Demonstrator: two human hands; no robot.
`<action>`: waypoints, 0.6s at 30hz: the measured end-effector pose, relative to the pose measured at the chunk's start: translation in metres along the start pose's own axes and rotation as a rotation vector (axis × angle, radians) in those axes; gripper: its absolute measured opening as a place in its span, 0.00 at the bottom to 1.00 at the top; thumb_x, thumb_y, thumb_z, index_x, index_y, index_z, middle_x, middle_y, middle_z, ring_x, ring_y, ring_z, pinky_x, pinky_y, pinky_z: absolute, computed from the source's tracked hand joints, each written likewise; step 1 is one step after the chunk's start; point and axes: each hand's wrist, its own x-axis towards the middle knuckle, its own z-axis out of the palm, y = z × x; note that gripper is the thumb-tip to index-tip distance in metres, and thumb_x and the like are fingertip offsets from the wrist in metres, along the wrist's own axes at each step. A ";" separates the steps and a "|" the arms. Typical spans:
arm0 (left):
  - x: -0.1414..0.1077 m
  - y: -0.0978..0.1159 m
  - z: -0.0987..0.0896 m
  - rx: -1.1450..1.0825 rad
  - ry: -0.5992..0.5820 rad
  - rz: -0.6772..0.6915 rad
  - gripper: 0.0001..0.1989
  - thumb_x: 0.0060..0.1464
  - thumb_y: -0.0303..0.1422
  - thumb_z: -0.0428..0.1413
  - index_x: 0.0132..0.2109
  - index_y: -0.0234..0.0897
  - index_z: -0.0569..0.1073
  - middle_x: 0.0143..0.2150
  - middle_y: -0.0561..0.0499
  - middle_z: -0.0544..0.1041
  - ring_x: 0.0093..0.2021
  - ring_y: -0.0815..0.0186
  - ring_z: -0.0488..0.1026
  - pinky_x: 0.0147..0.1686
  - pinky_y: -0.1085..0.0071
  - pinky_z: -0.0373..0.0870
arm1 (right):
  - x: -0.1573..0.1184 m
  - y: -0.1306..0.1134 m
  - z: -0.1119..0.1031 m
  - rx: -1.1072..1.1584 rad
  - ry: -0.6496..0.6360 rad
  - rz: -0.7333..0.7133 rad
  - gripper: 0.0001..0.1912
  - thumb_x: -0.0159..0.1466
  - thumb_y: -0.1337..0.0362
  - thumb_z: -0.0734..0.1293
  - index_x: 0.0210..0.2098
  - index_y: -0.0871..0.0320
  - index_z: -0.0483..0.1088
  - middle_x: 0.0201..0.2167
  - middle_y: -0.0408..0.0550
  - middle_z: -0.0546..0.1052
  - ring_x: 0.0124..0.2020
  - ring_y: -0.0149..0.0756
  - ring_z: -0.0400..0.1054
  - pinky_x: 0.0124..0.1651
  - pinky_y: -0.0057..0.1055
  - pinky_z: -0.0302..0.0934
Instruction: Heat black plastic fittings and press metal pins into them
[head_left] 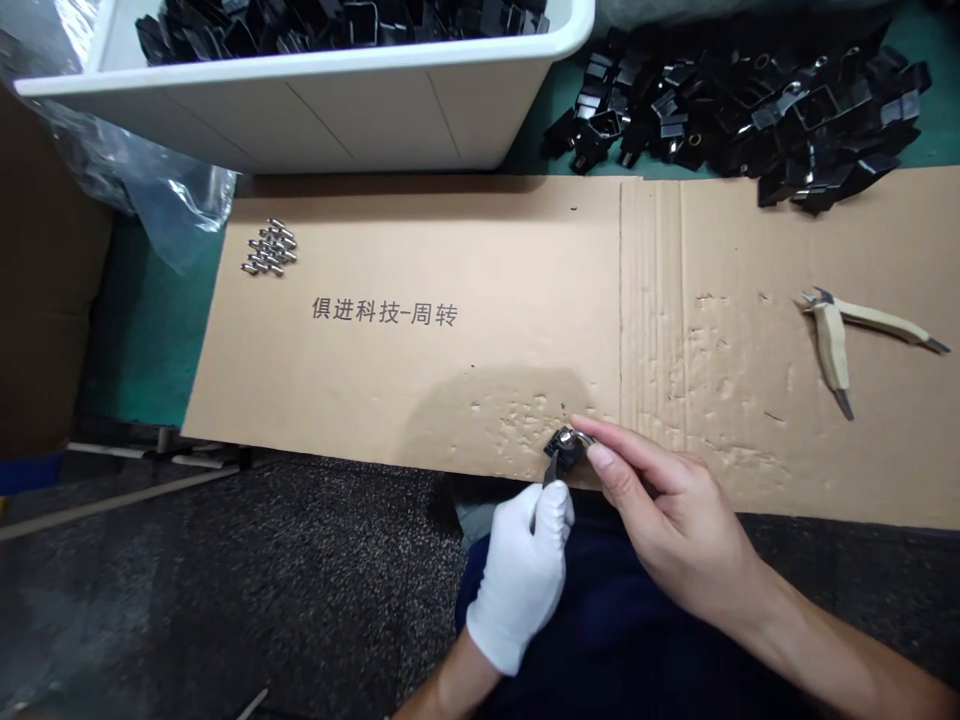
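Observation:
My left hand [525, 560], in a white glove, is closed with its thumb and fingers pinching a dark narrow strip that runs to a small black plastic part [568, 452]. This part sits at the front edge of the cardboard, and a shiny round metal bit shows on its top. My bare right hand [667, 510] is closed in a pinch on a short bent metal rod [582, 437], whose near end is hidden by the fingers. The rod's far end meets the black part; whether it goes into it I cannot tell.
A flat cardboard sheet [450, 390] covers the table. Several small metal pins [270, 248] lie at its left. Cutting pliers [832, 340] with cream handles rest at the right. Behind stand a white bin [360, 110] of black parts and a heap of black plastic parts [750, 120].

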 end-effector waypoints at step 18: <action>0.005 -0.011 0.016 -0.090 0.089 -0.006 0.31 0.70 0.55 0.42 0.28 0.38 0.69 0.23 0.51 0.73 0.25 0.67 0.68 0.27 0.70 0.65 | -0.011 0.007 0.037 -0.137 0.237 -0.126 0.18 0.73 0.70 0.64 0.60 0.65 0.74 0.57 0.56 0.79 0.54 0.45 0.78 0.52 0.31 0.76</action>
